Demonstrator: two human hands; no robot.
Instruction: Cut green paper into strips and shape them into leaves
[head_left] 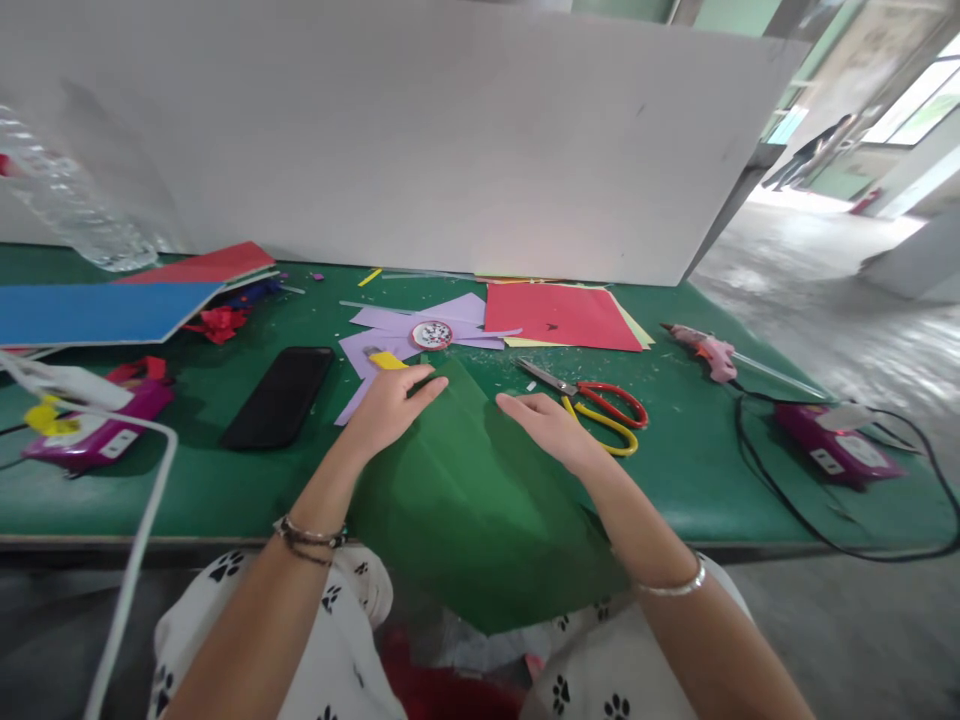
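A sheet of green paper (480,500) slants from the table down over its front edge toward my lap. My left hand (394,400) pinches its upper left edge between thumb and fingers. At the upper right edge, my right hand (544,425) grips the same sheet, its thumb on top. Just past my left hand lie purple paper strips (465,315), a yellow-ended tool (386,360) partly covered by my fingers, and a small round patterned disc (431,335). Scissors (585,395) with red and yellow handles rest open to the right of my right hand.
A black phone (279,398) lies left, near a purple boxed device (112,430) and blue board (105,312). Red paper (562,315) sits at the back. On the right are a pink glue gun (709,352), another purple device (840,445) and its cable. A white panel (420,140) stands behind.
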